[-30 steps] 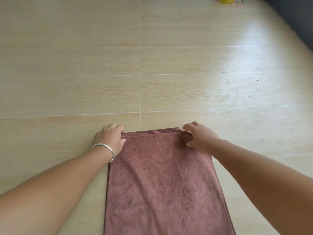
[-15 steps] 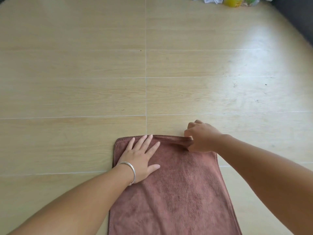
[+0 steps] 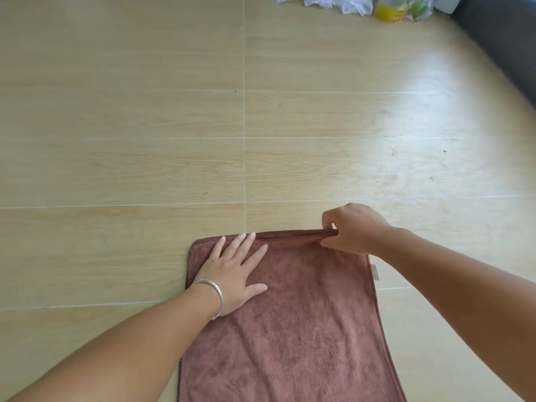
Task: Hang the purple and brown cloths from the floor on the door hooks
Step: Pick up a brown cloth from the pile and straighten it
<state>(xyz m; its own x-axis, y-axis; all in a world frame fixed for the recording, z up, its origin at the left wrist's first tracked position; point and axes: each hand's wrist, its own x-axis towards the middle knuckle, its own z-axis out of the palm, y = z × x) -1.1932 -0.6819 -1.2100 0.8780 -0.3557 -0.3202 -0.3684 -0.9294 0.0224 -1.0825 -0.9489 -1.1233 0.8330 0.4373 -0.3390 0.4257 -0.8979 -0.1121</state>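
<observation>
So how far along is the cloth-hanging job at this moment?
Nothing is hung. The brown terry cloth lies flat on the wooden floor; the left hand presses it while the right hand pinches its far edge. The purple cloth and door hooks are out of view.

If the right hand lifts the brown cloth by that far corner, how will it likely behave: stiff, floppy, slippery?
Probably floppy: the brown cloth already buckles into a soft ridge where the right hand pinches its far edge. Its fuzzy pile suggests it is light and unlikely to slip from the grip. The left hand lies flat on it, so it may drag.
</observation>
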